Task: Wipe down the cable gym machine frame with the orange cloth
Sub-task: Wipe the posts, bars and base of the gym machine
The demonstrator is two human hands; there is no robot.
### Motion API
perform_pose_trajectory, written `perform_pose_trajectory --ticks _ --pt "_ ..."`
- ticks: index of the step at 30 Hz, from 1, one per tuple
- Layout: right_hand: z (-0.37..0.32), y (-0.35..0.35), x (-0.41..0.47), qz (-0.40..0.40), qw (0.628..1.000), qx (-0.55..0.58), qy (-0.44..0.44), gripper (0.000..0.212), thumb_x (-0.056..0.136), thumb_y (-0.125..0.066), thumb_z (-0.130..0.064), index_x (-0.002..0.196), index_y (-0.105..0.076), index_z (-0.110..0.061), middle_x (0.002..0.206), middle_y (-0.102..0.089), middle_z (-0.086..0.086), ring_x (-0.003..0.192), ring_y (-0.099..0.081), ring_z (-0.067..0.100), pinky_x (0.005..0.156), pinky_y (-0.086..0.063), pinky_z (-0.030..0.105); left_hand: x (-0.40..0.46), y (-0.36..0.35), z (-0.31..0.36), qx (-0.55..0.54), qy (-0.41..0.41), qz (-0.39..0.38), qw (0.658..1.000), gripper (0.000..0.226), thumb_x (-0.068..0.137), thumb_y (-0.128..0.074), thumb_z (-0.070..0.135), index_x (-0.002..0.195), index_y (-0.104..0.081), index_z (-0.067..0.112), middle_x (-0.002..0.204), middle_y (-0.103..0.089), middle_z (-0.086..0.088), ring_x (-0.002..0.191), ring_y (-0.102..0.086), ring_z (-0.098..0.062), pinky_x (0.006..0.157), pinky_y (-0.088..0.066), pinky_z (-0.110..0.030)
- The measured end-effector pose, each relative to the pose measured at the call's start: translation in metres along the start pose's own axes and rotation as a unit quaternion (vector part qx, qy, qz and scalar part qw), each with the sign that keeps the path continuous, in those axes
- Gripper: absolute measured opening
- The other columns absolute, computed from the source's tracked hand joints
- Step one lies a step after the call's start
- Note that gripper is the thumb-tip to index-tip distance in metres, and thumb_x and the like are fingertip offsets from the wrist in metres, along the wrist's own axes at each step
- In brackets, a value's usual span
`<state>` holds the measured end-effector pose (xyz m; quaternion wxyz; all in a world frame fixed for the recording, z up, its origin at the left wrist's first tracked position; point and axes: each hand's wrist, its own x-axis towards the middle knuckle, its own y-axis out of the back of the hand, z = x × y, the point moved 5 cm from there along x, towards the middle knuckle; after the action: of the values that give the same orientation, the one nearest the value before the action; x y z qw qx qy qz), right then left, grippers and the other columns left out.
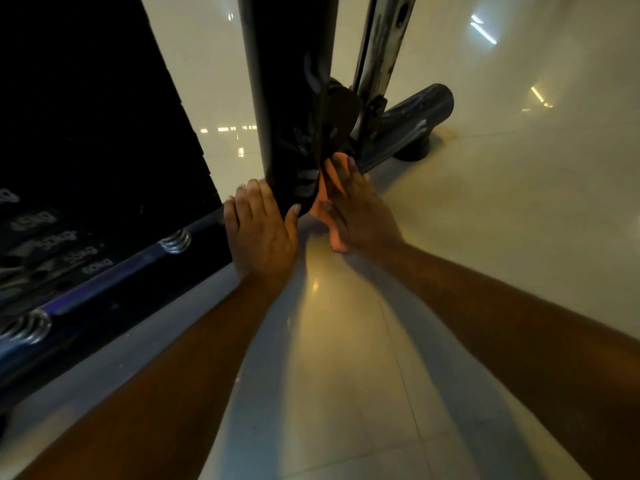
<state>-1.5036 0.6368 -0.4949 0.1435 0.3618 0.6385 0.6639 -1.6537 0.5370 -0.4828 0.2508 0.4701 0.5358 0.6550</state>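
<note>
The black upright post [277,81] of the cable machine frame rises from the floor at centre. My right hand [360,209] presses the orange cloth [327,199] flat against the lower right side of the post, with its fingers straight over the cloth. My left hand [258,226] rests on the post's left side near its foot; its fingers are straight and its thumb lies against the front face. Part of the cloth hangs out below my right palm.
The dark weight stack [86,133] with kilogram labels fills the left, above a base rail [114,282] with two metal springs. A second slanted bar [381,46] and a round base tube [412,116] on a rubber foot lie behind the post. Glossy pale floor tiles surround it.
</note>
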Motion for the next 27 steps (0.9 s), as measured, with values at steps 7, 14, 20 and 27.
perform_pose_trajectory --ticks 7,14,20,27 --pt "-0.003 0.026 0.018 -0.058 0.997 -0.008 -0.055 0.069 0.114 -0.026 -0.050 0.171 -0.018 -0.012 0.176 -0.020 0.025 0.163 -0.019 0.045 0.129 -0.017 0.066 0.002 0.004 0.001 -0.014 -0.007 -0.059 0.998 0.075 0.113 -0.027 0.056 0.164 -0.028 0.001 0.164 -0.039 -0.019 0.153 -0.035 -0.035 0.127 -0.023 -0.048" --pt "0.026 0.052 0.032 -0.201 0.971 -0.080 0.097 0.079 0.105 -0.016 -0.053 0.169 -0.031 -0.009 0.173 -0.031 0.025 0.161 -0.024 0.048 0.130 -0.017 0.063 0.006 0.002 -0.001 -0.052 -0.024 -0.111 0.992 0.078 0.110 -0.040 0.053 0.163 -0.028 -0.003 0.163 -0.039 -0.023 0.152 -0.035 -0.041 0.126 -0.021 -0.053" --pt "0.009 0.042 0.027 -0.179 0.982 0.047 -0.028 0.069 0.112 -0.026 -0.051 0.173 -0.017 -0.019 0.181 -0.011 0.014 0.167 -0.001 0.041 0.131 -0.014 0.066 0.010 0.000 -0.003 -0.083 -0.023 -0.110 0.990 0.078 0.104 -0.045 0.052 0.155 -0.039 -0.007 0.153 -0.048 -0.028 0.142 -0.046 -0.047 0.119 -0.034 -0.060" --pt "0.021 0.035 0.029 -0.110 0.984 0.142 0.021 0.064 0.112 -0.052 -0.018 0.172 -0.028 -0.023 0.181 -0.015 0.009 0.166 -0.009 0.041 0.119 -0.043 0.054 0.015 -0.013 -0.008 -0.078 -0.012 -0.166 0.983 0.083 0.105 -0.037 0.059 0.164 -0.025 0.001 0.168 -0.030 -0.023 0.156 -0.027 -0.041 0.128 -0.017 -0.056"
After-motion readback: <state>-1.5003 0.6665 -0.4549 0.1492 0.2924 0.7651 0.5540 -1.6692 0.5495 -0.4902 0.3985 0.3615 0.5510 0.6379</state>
